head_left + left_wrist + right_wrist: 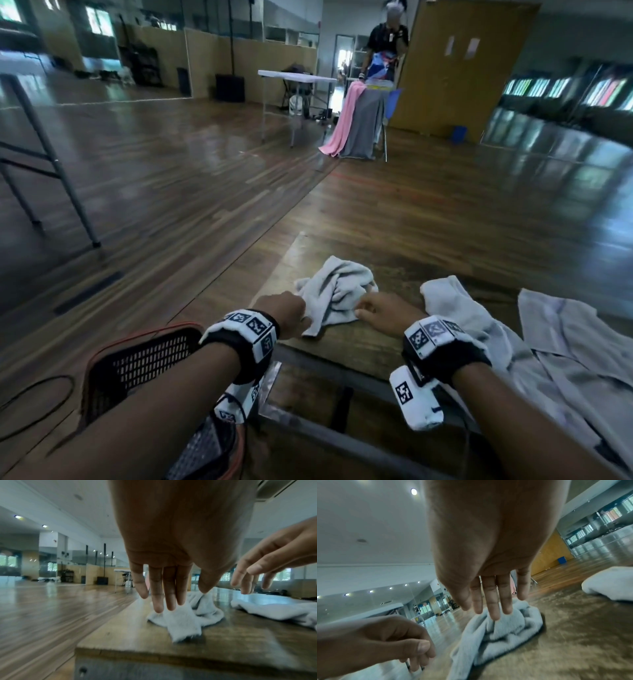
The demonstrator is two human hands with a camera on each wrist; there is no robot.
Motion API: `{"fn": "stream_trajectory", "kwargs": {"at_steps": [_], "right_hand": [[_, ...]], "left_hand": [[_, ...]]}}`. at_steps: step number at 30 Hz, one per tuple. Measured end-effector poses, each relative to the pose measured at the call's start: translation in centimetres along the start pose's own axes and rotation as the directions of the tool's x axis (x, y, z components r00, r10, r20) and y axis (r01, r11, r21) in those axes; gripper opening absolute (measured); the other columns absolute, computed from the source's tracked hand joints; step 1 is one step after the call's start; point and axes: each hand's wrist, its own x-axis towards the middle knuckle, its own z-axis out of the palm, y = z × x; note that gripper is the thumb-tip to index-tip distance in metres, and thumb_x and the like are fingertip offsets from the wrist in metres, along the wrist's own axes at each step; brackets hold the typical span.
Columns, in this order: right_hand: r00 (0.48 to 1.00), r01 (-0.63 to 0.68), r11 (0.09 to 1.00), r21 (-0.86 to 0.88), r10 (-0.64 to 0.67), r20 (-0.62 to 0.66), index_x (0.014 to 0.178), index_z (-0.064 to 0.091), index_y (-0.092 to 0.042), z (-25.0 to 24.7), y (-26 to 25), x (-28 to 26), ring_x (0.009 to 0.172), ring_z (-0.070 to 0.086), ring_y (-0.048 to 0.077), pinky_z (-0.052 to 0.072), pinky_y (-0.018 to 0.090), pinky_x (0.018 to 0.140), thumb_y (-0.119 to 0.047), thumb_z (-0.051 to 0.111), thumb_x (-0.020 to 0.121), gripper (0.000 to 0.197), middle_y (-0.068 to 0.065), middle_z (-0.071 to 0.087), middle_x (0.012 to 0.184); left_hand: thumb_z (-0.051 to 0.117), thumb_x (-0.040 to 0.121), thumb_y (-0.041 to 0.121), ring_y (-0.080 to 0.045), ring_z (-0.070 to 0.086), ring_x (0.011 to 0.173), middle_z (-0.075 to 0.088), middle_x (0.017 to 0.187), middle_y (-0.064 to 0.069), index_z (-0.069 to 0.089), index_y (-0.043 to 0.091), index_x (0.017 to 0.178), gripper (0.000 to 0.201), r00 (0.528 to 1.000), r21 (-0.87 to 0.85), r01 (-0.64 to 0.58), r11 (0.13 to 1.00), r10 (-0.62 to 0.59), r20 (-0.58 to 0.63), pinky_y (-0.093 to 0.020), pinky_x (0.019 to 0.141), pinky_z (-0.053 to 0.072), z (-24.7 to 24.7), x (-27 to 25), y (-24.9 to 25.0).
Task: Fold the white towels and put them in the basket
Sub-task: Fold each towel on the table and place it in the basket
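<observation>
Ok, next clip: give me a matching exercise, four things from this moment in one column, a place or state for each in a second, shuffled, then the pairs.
Things
1. crumpled towel
2. basket
3. left hand
4. pink cloth

Places or states
A. draped over a stand far across the room
B. bunched on the table between both hands
C. on the floor left of the table
D. at the towel's left edge

Pairs: 1-B, 2-C, 3-D, 4-A

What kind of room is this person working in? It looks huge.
Probably a dance or activity hall rather than a home: a wide polished wood floor, mirrored walls, and folding tables set up far apart. Both hands hover over a crumpled white towel on a wooden table.
</observation>
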Motion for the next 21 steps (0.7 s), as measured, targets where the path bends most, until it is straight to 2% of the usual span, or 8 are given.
{"fn": "stream_trajectory", "kwargs": {"at_steps": [2, 5, 7, 9, 12, 14, 17, 21], "right_hand": [[0.999, 0.031, 0.999, -0.031, -0.033, -0.037, 0.112, 0.063, -0.020, 1.9, 0.2, 1.5, 0.107, 0.058, 0.025, 0.047, 0.037, 0.090, -0.029, 0.046, 0.094, 0.027, 0.004, 0.063, 0.118], [0.967, 0.153, 0.935, -0.320, -0.209, -0.147, 0.115, 0.061, -0.021, 4.1, 0.0, 4.0, 0.115, 0.052, 0.026, 0.038, 0.041, 0.095, -0.025, 0.046, 0.091, 0.028, 0.002, 0.061, 0.122], [0.923, 0.202, 0.871, -0.447, -0.322, -0.211, 0.105, 0.065, -0.018, 5.1, -0.9, 5.6, 0.103, 0.059, 0.028, 0.042, 0.042, 0.085, -0.022, 0.054, 0.086, 0.023, 0.005, 0.067, 0.109], [0.879, 0.227, 0.847, -0.481, -0.390, -0.272, 0.100, 0.068, -0.018, 5.9, -1.9, 7.2, 0.095, 0.062, 0.028, 0.046, 0.039, 0.077, -0.022, 0.061, 0.082, 0.020, 0.004, 0.069, 0.103], [0.900, 0.283, 0.852, -0.441, -0.394, -0.184, 0.121, 0.057, -0.024, 6.5, -2.9, 9.6, 0.115, 0.048, 0.026, 0.037, 0.042, 0.089, -0.018, 0.050, 0.090, 0.033, -0.002, 0.057, 0.129], [0.920, 0.291, 0.846, -0.448, -0.376, -0.112, 0.131, 0.047, -0.029, 6.8, -2.9, 10.8, 0.120, 0.039, 0.026, 0.031, 0.042, 0.093, -0.015, 0.048, 0.089, 0.044, -0.005, 0.049, 0.136], [0.935, 0.256, 0.838, -0.482, -0.341, -0.096, 0.133, 0.043, -0.034, 6.6, -2.8, 11.3, 0.120, 0.036, 0.027, 0.028, 0.041, 0.096, -0.016, 0.056, 0.085, 0.052, -0.001, 0.047, 0.131], [0.949, 0.224, 0.831, -0.509, -0.305, -0.080, 0.117, 0.054, -0.033, 5.7, -2.8, 10.4, 0.115, 0.039, 0.026, 0.028, 0.040, 0.096, -0.024, 0.057, 0.083, 0.035, 0.002, 0.052, 0.121]], "left_hand": [[0.045, 0.092, 0.040, -0.032, 0.063, 0.088, 0.066, 0.100, -0.018, 0.055, 0.009, 0.079, 0.035, 0.997, -0.052, 0.068, 0.996, -0.066, 0.029, -0.038, 0.077, 0.051, 1.9, 1.1, -1.2], [0.049, 0.088, 0.041, -0.030, 0.063, 0.084, 0.066, 0.094, -0.014, 0.063, 0.007, 0.081, 0.036, 0.988, -0.200, 0.156, 0.967, -0.151, 0.043, -0.032, 0.070, 0.047, 4.0, 2.5, -2.4], [0.057, 0.081, 0.043, -0.029, 0.062, 0.073, 0.065, 0.077, -0.010, 0.061, 0.009, 0.067, 0.038, 0.985, -0.299, 0.169, 0.939, -0.174, 0.010, -0.030, 0.061, 0.044, 5.0, 3.4, -2.7], [0.062, 0.078, 0.045, -0.029, 0.063, 0.072, 0.060, 0.066, -0.008, 0.056, 0.009, 0.056, 0.042, 0.982, -0.349, 0.176, 0.920, -0.189, -0.003, -0.031, 0.059, 0.043, 5.9, 4.1, -2.7], [0.061, 0.079, 0.046, -0.025, 0.064, 0.075, 0.067, 0.071, -0.009, 0.064, 0.007, 0.064, 0.041, 0.978, -0.386, 0.174, 0.906, -0.205, -0.039, -0.034, 0.065, 0.046, 6.9, 4.7, -2.8], [0.060, 0.078, 0.045, -0.022, 0.063, 0.073, 0.067, 0.071, -0.005, 0.064, 0.009, 0.067, 0.038, 0.973, -0.403, 0.166, 0.900, -0.216, -0.082, -0.034, 0.066, 0.043, 7.5, 4.7, -3.0], [0.059, 0.077, 0.039, -0.021, 0.059, 0.073, 0.061, 0.069, 0.000, 0.057, 0.014, 0.068, 0.027, 0.960, -0.445, 0.148, 0.883, -0.237, -0.152, -0.035, 0.071, 0.041, 8.2, 4.2, -3.4], [0.058, 0.082, 0.029, -0.024, 0.057, 0.072, 0.061, 0.077, -0.001, 0.050, 0.017, 0.083, 0.015, 0.951, -0.618, 0.054, 0.784, -0.229, -0.208, -0.039, 0.066, 0.045, 8.3, 2.7, -3.8]]}}
